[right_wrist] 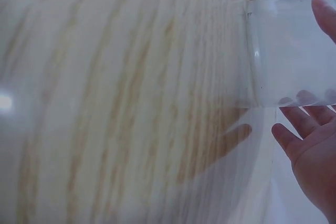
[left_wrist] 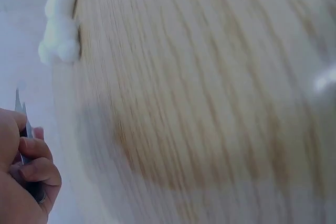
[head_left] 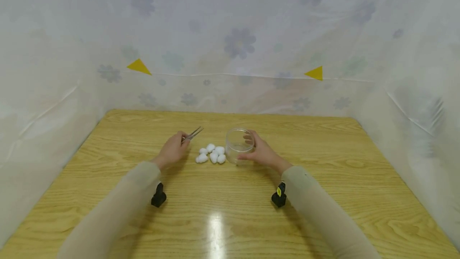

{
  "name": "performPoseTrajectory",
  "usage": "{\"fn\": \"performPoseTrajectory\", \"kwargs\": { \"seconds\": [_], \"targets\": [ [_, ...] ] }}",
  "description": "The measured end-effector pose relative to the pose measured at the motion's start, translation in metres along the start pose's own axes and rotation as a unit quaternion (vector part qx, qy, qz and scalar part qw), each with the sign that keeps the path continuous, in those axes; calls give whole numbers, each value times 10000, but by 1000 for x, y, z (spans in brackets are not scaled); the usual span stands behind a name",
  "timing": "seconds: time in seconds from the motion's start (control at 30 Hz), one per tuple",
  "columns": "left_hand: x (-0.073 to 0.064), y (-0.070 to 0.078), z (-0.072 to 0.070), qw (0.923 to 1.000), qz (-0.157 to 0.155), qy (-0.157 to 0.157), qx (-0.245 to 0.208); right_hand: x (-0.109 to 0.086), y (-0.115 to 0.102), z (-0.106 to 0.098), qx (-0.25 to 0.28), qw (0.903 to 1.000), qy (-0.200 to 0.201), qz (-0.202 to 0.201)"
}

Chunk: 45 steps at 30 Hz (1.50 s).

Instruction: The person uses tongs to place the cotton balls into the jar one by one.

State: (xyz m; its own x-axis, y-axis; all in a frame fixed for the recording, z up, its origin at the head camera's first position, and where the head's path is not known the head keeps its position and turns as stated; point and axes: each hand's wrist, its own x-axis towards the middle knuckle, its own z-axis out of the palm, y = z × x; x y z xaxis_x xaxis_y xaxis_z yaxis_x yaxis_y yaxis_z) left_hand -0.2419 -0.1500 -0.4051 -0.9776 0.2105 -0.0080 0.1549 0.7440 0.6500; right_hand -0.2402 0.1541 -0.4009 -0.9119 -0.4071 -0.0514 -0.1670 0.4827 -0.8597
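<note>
In the head view my left hand [head_left: 173, 149] holds metal tweezers [head_left: 194, 133] above the table, tips pointing away to the right. The left wrist view shows the fingers curled round the tweezers [left_wrist: 21, 103]. Several white cotton balls [head_left: 211, 148] lie in a loose cluster between my two hands. Just right of them is a clear round container [head_left: 232, 147]. My right hand [head_left: 264, 153] grips its right side, thumb at the near side and fingers round the far side. Through the clear wall [right_wrist: 289, 51], the right wrist view shows fingertips against it.
Both hands work over a wood-grain table [head_left: 215, 195], near its middle. Behind it hangs a pale flowered curtain [head_left: 223, 43] with two yellow triangles, and similar sheeting closes in both sides. A black wrist camera [head_left: 158, 196] sits below each forearm.
</note>
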Motion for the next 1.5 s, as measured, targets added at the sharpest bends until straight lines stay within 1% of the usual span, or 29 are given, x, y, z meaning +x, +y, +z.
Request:
{"fn": "performPoseTrajectory", "kwargs": {
  "seconds": [0.1, 0.2, 0.3, 0.43, 0.5, 0.6, 0.73, 0.93, 1.17, 1.33, 1.5],
  "targets": [
    [0, -7, -3, 9998, 180, 64, 32, 3, 6, 0, -49, 10000, 38, -29],
    [-1, -11, -6, 9994, 307, 106, 94, 4, 8, 0, -54, 10000, 47, -33],
    [-2, -14, -11, 9991, 359, 113, 190, 4, 8, 1, -86, 9999, 53, -18],
    [-4, -17, -19, 9988, 444, 9, 217, 3, 9, 1, -119, 9999, 73, -8],
    [-5, -19, -23, 9983, 544, -63, 188, 3, 9, 1, -125, 9999, 82, -7],
    [-6, -23, -29, 9976, 663, -192, 54, 4, 9, 2, -101, 9999, 110, 9],
    [-8, -27, -33, 9964, 779, -340, -48, 5, 11, 2, -116, 9999, 108, -69],
    [-11, -32, -33, 9947, 885, -531, 39, 6, 13, 1, -48, 9999, 100, -57],
    [-14, -33, -31, 9928, 989, -674, -29, 6, 13, 2, -69, 9999, 123, -34],
    [-14, -35, -29, 9913, 1071, -765, 56, 5, 13, 2, -89, 9999, 128, -75],
    [-14, -34, -26, 9903, 1097, -831, 203, 5, 13, 1, -96, 9999, 105, -33]
  ]
}}
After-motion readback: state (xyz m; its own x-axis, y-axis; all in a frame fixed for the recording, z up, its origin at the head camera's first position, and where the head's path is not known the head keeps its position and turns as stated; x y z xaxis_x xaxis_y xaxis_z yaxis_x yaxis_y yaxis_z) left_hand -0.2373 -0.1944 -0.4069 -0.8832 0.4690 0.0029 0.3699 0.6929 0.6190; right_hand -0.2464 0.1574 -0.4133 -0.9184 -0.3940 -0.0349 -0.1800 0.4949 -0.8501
